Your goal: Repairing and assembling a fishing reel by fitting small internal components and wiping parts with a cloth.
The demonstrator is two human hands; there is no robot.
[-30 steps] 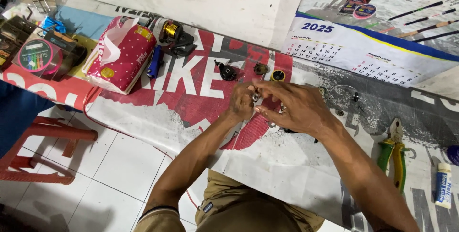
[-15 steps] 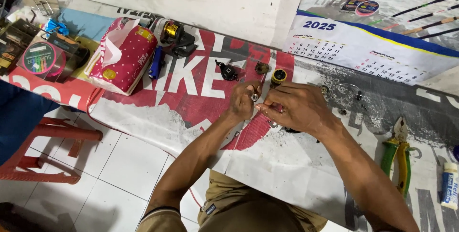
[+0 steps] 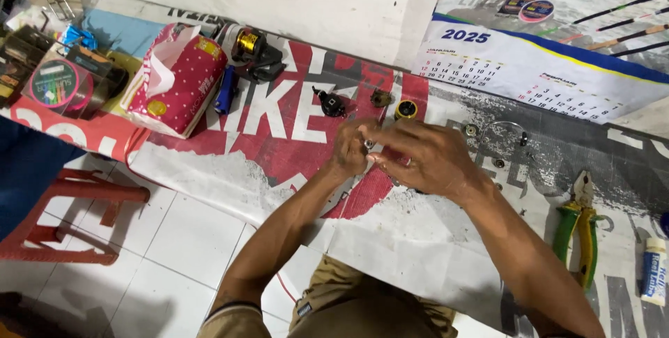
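Note:
My left hand (image 3: 350, 150) and my right hand (image 3: 425, 158) meet above a red and white printed banner sheet (image 3: 279, 122) spread on the floor. Together they pinch a small metal part (image 3: 368, 146) between their fingertips; most of it is hidden by the fingers. Just beyond the hands lie a small black reel part (image 3: 330, 104), a brown piece (image 3: 380, 97) and a yellow-rimmed round part (image 3: 406, 109). A few tiny metal bits (image 3: 471, 129) lie to the right of them.
A pink dotted tissue pack (image 3: 178, 80), a blue tool (image 3: 224, 90) and a fishing reel (image 3: 252, 51) lie at the back left. Green and yellow pliers (image 3: 577, 230) and a small white tube (image 3: 654, 270) lie right. A red stool (image 3: 63, 216) stands left; a wall calendar (image 3: 529, 77) hangs behind.
Both hands stay together on the small part, the fingers shifting slightly. The view has drifted a little; nothing on the sheet has moved.

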